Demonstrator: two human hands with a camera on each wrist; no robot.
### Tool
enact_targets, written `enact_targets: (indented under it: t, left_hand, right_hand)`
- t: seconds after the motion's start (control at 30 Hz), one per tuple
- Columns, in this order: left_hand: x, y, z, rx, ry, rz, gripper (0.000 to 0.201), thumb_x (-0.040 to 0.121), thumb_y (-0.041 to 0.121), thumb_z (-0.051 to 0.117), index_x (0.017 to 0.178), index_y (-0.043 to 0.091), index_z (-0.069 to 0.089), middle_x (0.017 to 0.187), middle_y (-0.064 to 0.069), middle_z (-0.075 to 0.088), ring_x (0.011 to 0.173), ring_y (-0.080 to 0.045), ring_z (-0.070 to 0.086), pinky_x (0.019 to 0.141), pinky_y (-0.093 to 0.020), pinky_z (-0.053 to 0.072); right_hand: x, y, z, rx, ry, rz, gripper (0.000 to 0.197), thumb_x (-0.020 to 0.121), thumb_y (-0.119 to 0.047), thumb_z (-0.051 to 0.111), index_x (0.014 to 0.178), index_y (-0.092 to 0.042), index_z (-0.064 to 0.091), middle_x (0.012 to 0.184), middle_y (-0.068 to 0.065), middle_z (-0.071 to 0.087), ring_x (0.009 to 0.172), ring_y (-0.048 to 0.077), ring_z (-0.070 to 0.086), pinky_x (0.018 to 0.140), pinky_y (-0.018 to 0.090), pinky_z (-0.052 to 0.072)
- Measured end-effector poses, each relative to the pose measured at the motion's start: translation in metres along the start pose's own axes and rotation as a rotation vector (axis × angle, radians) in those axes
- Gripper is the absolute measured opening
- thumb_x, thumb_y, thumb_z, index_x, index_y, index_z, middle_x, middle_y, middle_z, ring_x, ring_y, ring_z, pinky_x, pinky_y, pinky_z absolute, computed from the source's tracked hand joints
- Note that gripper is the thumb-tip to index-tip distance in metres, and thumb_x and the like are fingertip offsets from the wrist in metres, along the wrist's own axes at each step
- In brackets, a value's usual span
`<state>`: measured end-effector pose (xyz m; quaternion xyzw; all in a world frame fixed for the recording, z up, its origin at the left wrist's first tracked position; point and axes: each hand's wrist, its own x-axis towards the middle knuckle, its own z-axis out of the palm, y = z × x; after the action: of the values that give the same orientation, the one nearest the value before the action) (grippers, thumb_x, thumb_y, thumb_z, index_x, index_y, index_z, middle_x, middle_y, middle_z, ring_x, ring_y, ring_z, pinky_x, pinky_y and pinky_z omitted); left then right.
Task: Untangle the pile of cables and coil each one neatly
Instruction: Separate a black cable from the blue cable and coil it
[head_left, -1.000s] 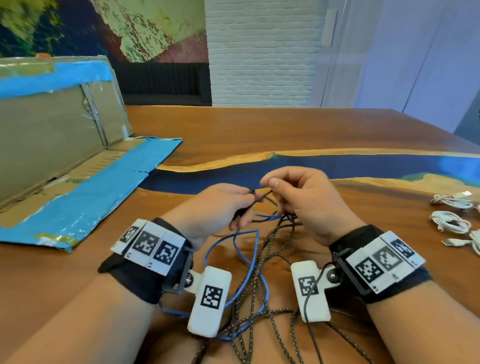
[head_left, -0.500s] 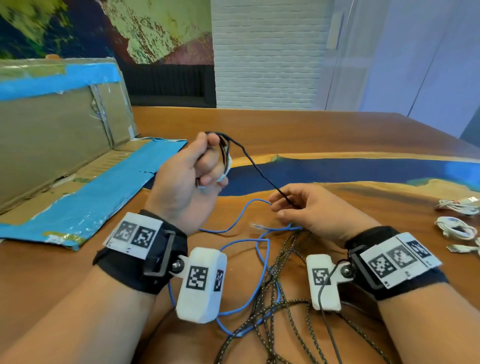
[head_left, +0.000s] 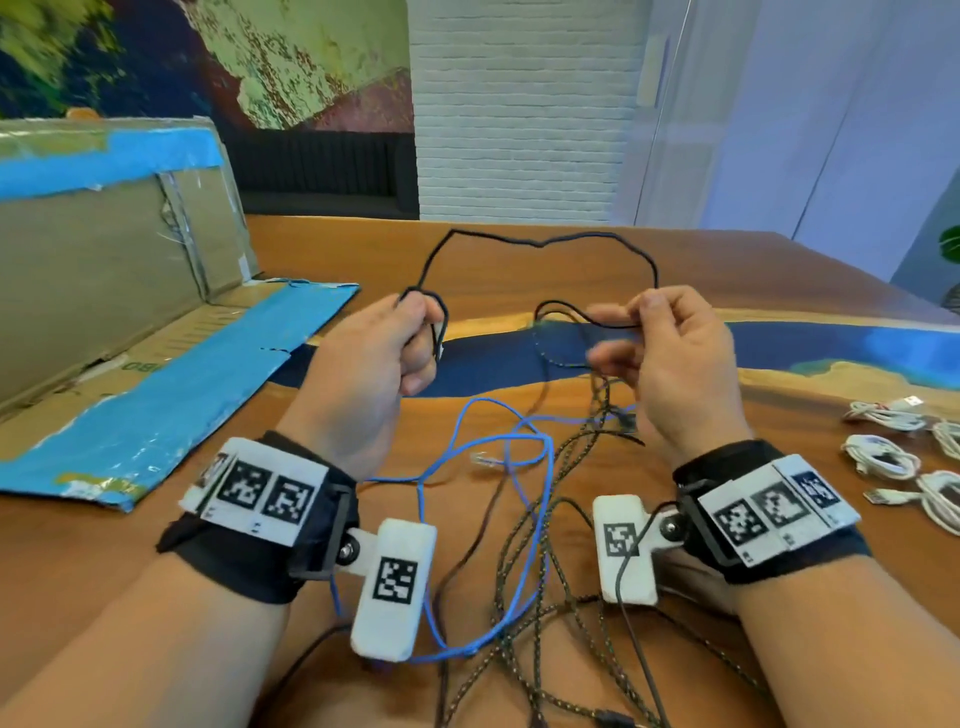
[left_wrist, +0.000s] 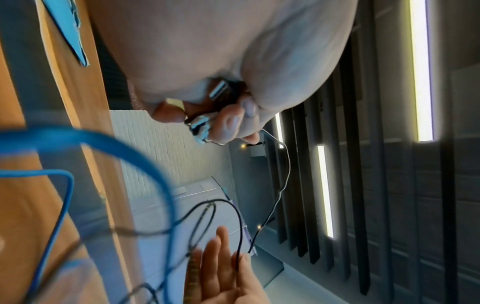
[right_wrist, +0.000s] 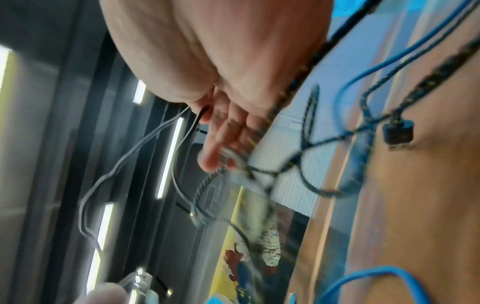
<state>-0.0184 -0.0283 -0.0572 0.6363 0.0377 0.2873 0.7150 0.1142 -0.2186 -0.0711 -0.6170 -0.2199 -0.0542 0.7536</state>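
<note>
- Head view: both hands are raised above the wooden table (head_left: 519, 249). The left hand (head_left: 374, 364) is curled round one end of a thin black cable (head_left: 545, 241), with a small loop and a pale plug showing at its fingers.
- The cable arcs up and across to the right hand (head_left: 670, 364), whose thumb and forefinger pinch it; the other right fingers are blurred.
- Below the hands, a blue network cable (head_left: 519, 441) and dark braided cables (head_left: 524, 551) lie tangled on the table, near the person.
- At the right edge lie coiled white cables (head_left: 878, 457), well apart from the tangle. A flattened cardboard box with blue tape (head_left: 156, 405) lies to the left.
- Left wrist view: the left hand (left_wrist: 207, 61) has its fingers (left_wrist: 228, 123) folded over a metal USB plug (left_wrist: 218, 90) and a small bundle of cable. The thin cable (left_wrist: 283, 174) runs down to the right hand (left_wrist: 226, 273), whose fingers look fairly straight here. The blue cable (left_wrist: 103, 144) loops in front, blurred.
- Right wrist view: the right hand (right_wrist: 221, 72) pinches the thin cable (right_wrist: 130, 156) at its thumb; the fingers (right_wrist: 223, 133) are smeared by motion. A braided cable (right_wrist: 298, 86) crosses the palm, and a black plug (right_wrist: 397, 133) hangs above the table.
</note>
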Motion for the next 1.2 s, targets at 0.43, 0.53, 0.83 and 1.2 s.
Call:
enact_targets:
  t: [0.43,0.53,0.83,1.2]
  left_hand:
    - [-0.008,-0.005,0.009,0.171,-0.024,-0.017,0.025,0.109,0.02,0.039,0.094,0.006,0.052,0.098,-0.006,0.079,0.051,-0.018,0.036,0.059,-0.024,0.04]
    - [-0.009,-0.006,0.009,0.155,-0.032,0.007,0.029,0.109,0.018,0.039,0.087,0.008,0.054,0.066,-0.004,0.065,0.051,-0.017,0.032,0.053,-0.025,0.031]
    - [-0.014,-0.002,0.011,0.043,-0.158,-0.164,0.036,0.111,0.025,0.03,0.085,0.008,0.049,0.061,-0.002,0.017,0.057,-0.019,0.014,0.051,-0.027,0.022]
    - [-0.024,0.0,0.017,-0.14,-0.454,-0.28,0.038,0.108,0.029,0.031,0.079,0.012,0.05,0.052,0.001,0.027,0.052,-0.027,0.056,0.082,-0.044,0.041]
  right_hand:
    - [-0.019,-0.03,0.006,0.569,-0.24,0.197,0.027,0.109,-0.02,0.036,0.092,-0.011,0.055,0.079,0.01,0.074,0.088,0.029,0.076,0.081,0.042,0.062]
    - [-0.018,-0.03,0.007,0.646,-0.18,0.178,0.024,0.109,-0.017,0.036,0.094,-0.012,0.055,0.107,0.016,0.076,0.108,0.031,0.073,0.093,0.045,0.059]
    - [-0.008,-0.021,-0.022,-0.185,0.084,-0.034,0.065,0.099,-0.004,0.056,0.156,-0.028,0.035,0.163,-0.004,0.034,0.147,0.003,0.032,0.113,0.026,0.034]
    - [-0.033,-0.021,0.003,0.133,-0.391,0.062,0.018,0.089,-0.025,0.063,0.089,-0.016,0.079,0.059,0.002,0.041,0.041,0.014,0.022,0.039,0.025,0.024]
